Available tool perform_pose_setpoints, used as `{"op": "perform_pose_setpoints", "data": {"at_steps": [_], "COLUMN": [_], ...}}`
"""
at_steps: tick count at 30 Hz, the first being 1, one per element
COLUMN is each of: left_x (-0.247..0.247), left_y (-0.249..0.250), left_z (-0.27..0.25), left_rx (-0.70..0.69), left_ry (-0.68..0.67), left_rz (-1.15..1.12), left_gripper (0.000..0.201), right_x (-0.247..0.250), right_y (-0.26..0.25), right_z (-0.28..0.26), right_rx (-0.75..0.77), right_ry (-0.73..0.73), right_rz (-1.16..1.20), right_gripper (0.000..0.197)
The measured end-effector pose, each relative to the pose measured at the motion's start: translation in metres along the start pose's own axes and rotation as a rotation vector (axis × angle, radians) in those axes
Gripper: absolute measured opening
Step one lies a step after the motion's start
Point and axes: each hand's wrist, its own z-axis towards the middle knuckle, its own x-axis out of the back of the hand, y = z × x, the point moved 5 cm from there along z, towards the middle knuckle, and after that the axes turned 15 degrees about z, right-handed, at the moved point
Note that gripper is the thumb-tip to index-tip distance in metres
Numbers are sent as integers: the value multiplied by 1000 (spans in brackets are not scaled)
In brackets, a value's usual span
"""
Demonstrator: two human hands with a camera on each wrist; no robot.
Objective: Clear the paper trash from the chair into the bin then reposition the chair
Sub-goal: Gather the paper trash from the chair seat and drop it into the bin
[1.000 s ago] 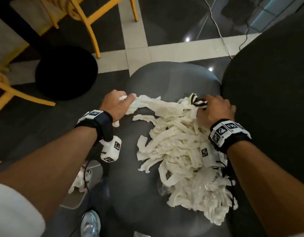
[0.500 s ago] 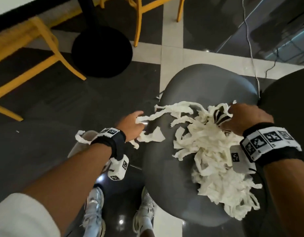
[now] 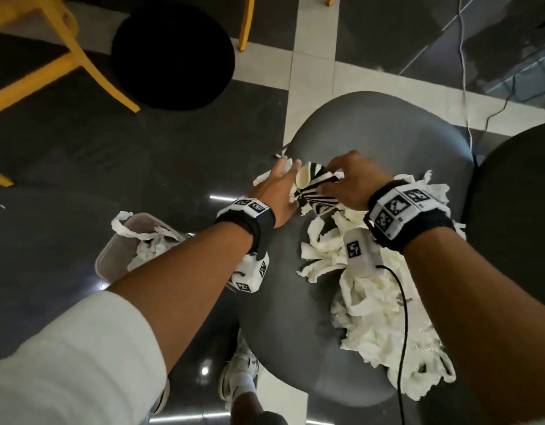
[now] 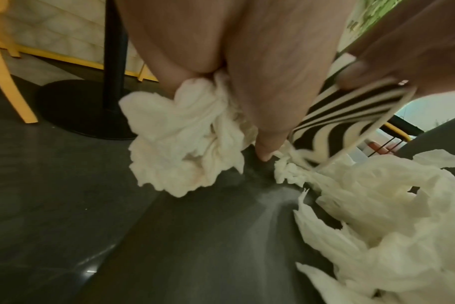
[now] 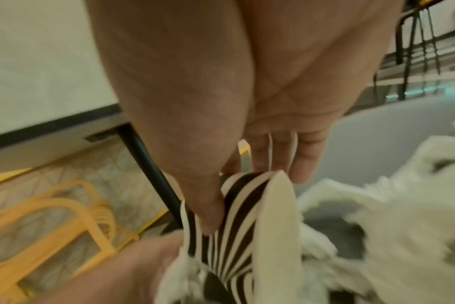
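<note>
White torn paper strips (image 3: 375,302) are heaped on the right half of the dark grey chair seat (image 3: 372,124). My left hand (image 3: 285,173) is at the seat's left side and grips a wad of white paper (image 4: 185,135) in its curled fingers. My right hand (image 3: 337,174) is just to its right and pinches a crushed black-and-white striped paper cup (image 3: 314,185) between thumb and fingers (image 5: 210,207). The cup is raised a little over the strips and touches the left hand. A clear plastic bin (image 3: 111,253) with paper in it stands on the floor left of the chair.
A black round table base (image 3: 173,53) and yellow chair legs (image 3: 90,65) stand on the dark tiled floor at the back left. A dark round surface (image 3: 516,225) borders the chair on the right. A thin cable (image 3: 463,56) crosses the floor behind. My shoes (image 3: 239,375) are below the seat.
My left hand has come in from the seat's left edge with paper in it and now meets the right hand. The right hand has lifted the striped cup out of the strips.
</note>
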Motion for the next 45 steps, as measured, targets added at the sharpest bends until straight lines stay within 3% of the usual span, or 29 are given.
{"op": "perform_pose_setpoints", "data": {"at_steps": [2,6,8,10,12,15,19,24,27,31,34,36,38,40,43,45], "left_x": [-6,-4,-1,5,9,17,43,42,14,-58,-91,-98,-102,-103,-97,-88], "left_y": [2,2,-2,-18,-44,-86,-160,-253,-295,-351,-369,-368,-360,-356,-356,-358], "left_z": [11,13,4,-13,-35,-69,-122,-193,-213,-202,-194,-189,-185,-184,-189,-191], "left_rx": [-11,17,99,291,525,674,755,815,843,796,840,783,708,636,630,683], "left_ry": [-31,4,18,82,145,142,181,206,178,28,-4,-78,-233,-280,-118,-44], "left_rz": [22,8,-149,-563,-944,-1225,-1188,-1083,-1102,-1131,-1224,-1075,-856,-708,-676,-631], "left_gripper": [80,19,10,17,37,55,65,49,47,62,46,53,70,68,59,52], "right_x": [-13,-36,-43,-48,-59,-91,-149,-253,-311,-368,-408,-435,-450,-449,-429,-411], "right_y": [17,34,21,0,-28,-80,-156,-218,-227,-220,-197,-179,-168,-167,-169,-166], "right_z": [10,12,8,0,-7,-17,-28,-26,-16,8,27,37,35,31,23,18], "right_rx": [-6,-55,11,73,107,110,102,48,75,70,-60,-168,-226,-223,-137,-174], "right_ry": [-4,-132,-148,-124,-90,-49,-31,-208,-286,-176,-161,-246,-366,-402,-328,-289], "right_rz": [26,19,5,91,259,526,788,869,828,803,785,696,582,527,541,579], "right_gripper": [34,37,31,29,29,39,31,34,20,24,36,48,58,66,57,46]}}
